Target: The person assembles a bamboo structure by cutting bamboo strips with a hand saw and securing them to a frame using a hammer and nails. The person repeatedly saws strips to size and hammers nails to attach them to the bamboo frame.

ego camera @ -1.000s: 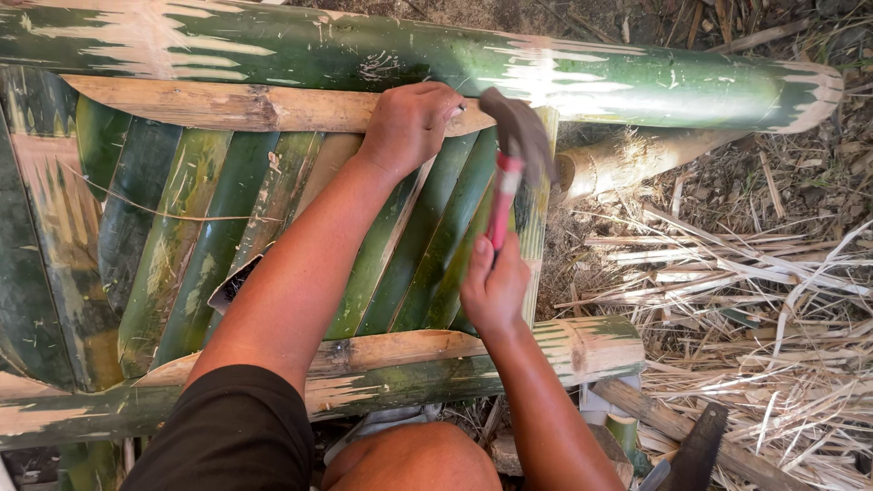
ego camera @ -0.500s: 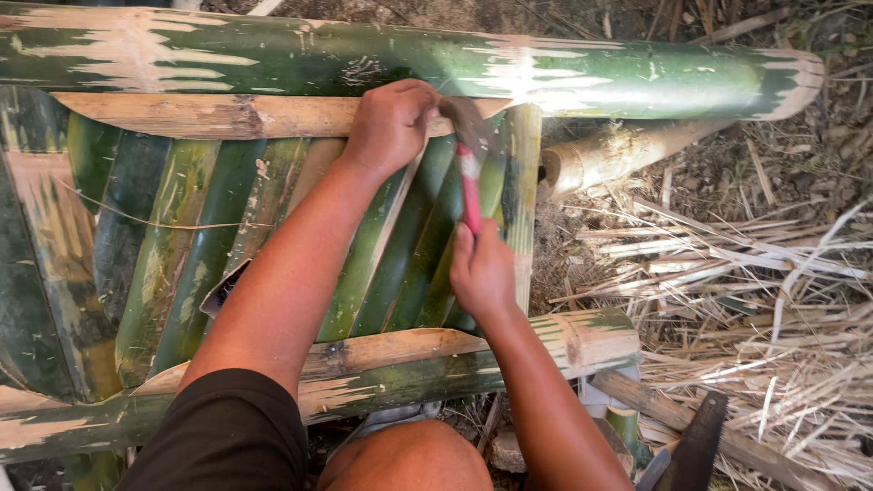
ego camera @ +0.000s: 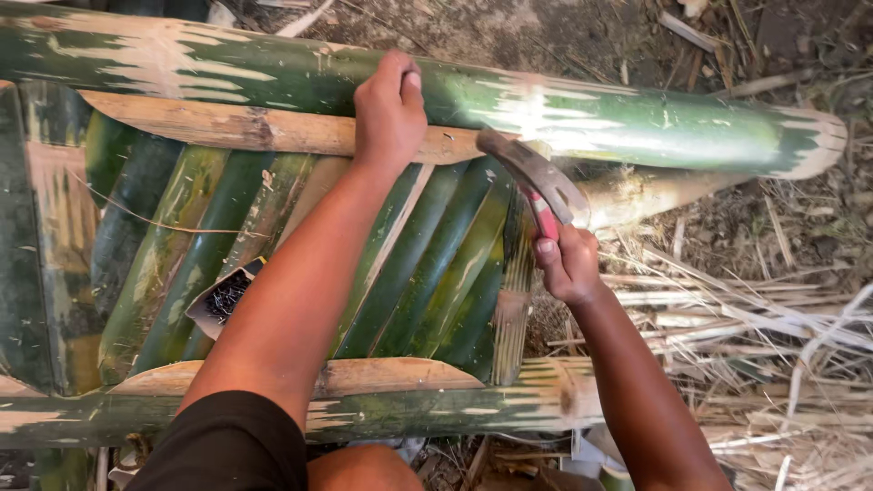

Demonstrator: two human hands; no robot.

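Your right hand [ego camera: 566,265] is clamped on the red handle of a hammer [ego camera: 532,177], head raised just above the far end of the slats [ego camera: 427,264]. Your left hand [ego camera: 389,114] is closed over the pale crosspiece [ego camera: 236,127], fingers curled onto the thick green pole [ego camera: 637,118] behind it.

Risks, as I judge them:
- Left thumb sits near the hammer's path w/ little gap. A glancing blow could catch it.
- Head is blurred, so can't tell exactly where it's aimed. An off-centre hit on curved bamboo may skid.
- The end slat looks frayed at its edge and could split further.

Room: open to your right, over dry straw [ego camera: 764,327] and dirt. Left is crowded by your own forearm and the slat bed. Near rail [ego camera: 436,409] runs across close to your body and limits the backswing low. Small dark scrap [ego camera: 227,295] lies on the slats, well apart from the hammer.
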